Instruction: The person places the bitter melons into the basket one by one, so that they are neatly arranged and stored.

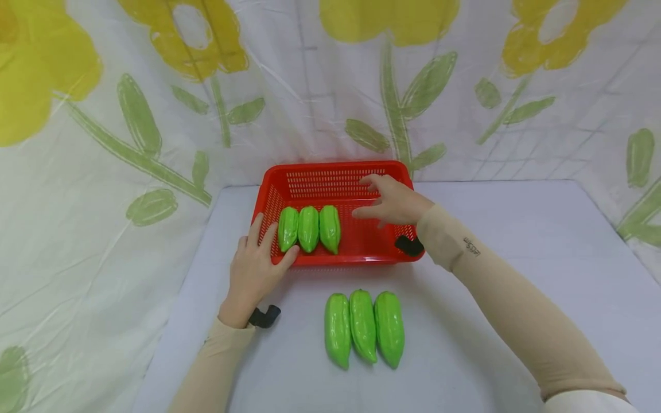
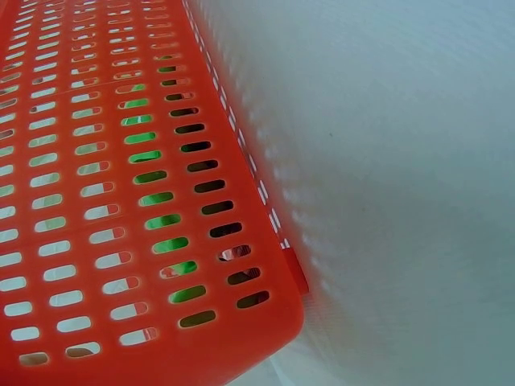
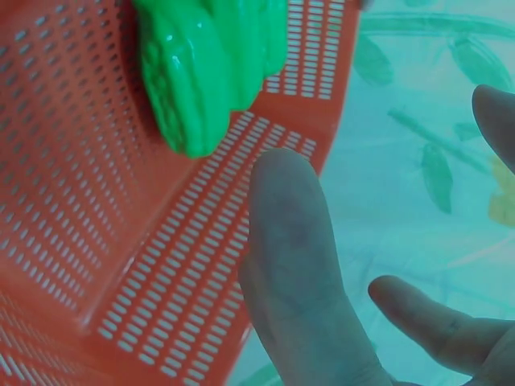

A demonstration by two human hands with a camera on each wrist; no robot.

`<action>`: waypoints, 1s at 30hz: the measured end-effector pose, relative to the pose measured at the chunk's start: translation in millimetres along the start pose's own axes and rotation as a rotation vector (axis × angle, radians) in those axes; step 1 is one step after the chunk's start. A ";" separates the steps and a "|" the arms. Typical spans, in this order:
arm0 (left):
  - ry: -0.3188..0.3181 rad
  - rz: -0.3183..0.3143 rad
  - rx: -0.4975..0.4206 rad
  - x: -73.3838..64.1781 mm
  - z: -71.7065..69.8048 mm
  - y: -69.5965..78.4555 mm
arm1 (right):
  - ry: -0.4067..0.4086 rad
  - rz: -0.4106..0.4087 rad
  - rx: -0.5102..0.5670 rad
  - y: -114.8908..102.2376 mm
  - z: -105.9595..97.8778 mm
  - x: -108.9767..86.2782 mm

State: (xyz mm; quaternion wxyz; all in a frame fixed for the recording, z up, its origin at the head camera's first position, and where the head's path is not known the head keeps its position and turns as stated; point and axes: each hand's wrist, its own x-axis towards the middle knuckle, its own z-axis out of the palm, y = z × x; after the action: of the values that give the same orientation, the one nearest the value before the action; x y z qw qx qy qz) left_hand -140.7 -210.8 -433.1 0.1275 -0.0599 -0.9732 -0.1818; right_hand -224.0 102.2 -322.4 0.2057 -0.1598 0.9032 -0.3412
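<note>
A red perforated plastic basket (image 1: 335,259) holds three glossy green ridged vegetables (image 1: 308,229) side by side in its left half. My left hand (image 1: 253,275) rests at the front left corner with its fingers spread over the rim, close beside the leftmost vegetable. The left wrist view shows only the basket wall (image 2: 105,233), with green through its slots. Over the right half of the basket my right hand (image 1: 395,201) is spread and holds nothing. In the right wrist view its thumb (image 3: 294,233) is extended, apart from the green vegetables (image 3: 189,88).
Three more green vegetables (image 1: 364,327) lie in a row on the white table (image 1: 496,321) in front of the basket. Behind the table hangs a white cloth (image 1: 320,103) printed with yellow flowers. Black straps (image 1: 409,245) show at both wrists.
</note>
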 end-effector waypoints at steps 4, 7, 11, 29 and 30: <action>0.007 0.004 -0.002 1.0 -0.6 0.0 | 0.004 0.008 0.031 0.7 -1.8 -6.1; 0.015 0.009 -0.007 2.6 -1.2 0.4 | 0.009 0.011 0.050 2.4 -4.2 -10.0; 0.018 0.013 -0.003 3.5 -1.1 0.6 | 0.018 0.013 0.067 6.2 -7.0 -13.9; 0.030 0.006 -0.006 1.1 1.6 -0.2 | 0.050 -0.017 0.012 18.7 -0.7 -42.5; 0.034 0.009 -0.006 1.3 1.7 -0.3 | 0.054 -0.022 0.011 18.9 0.0 -45.4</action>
State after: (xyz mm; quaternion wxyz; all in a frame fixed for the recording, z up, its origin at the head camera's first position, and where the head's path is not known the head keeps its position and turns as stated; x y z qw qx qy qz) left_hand -142.4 -210.3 -434.5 0.1446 -0.0616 -0.9700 -0.1853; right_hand -187.5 135.2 -323.4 0.1786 -0.1594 0.9046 -0.3527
